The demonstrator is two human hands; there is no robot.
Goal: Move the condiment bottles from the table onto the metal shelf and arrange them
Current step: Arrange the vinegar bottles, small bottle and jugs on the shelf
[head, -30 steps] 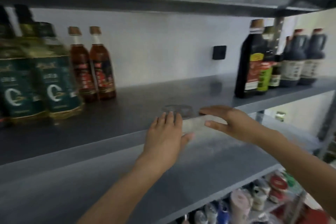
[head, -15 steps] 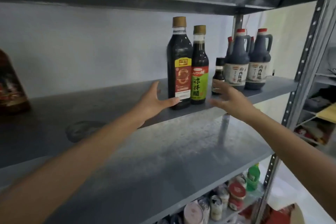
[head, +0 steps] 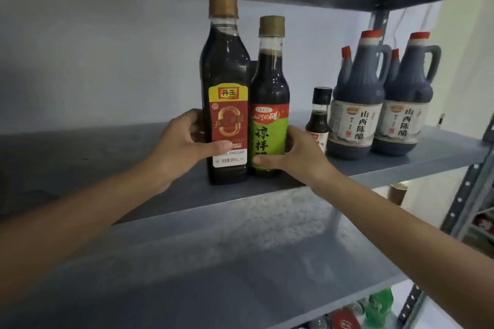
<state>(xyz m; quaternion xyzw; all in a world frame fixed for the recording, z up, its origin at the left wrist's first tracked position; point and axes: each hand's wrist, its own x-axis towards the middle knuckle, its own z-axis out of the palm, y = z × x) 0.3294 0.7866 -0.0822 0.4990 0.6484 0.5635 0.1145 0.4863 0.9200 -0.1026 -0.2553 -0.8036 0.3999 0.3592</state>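
The red-label bottle (head: 227, 104) and the green-label bottle (head: 270, 120) stand side by side near the metal shelf's (head: 107, 157) front edge at frame centre. There is bare shelf to the left, with a small bottle (head: 319, 120) and handled jugs (head: 355, 104) close on the right. Your left hand (head: 184, 147) curls its fingers round the red-label bottle and your right hand (head: 296, 157) grips the green-label bottle low, the far fingertips hidden behind the glass.

Grey metal shelf (head: 107, 157) spans mid frame. Upright on it, centre: red-label vinegar bottle (head: 226, 83) touching green-label bottle (head: 270, 104). Right of centre: small black-capped bottle (head: 319, 117), then red-capped jug (head: 355, 104) beside second jug (head: 406, 99); two more partly hidden behind.
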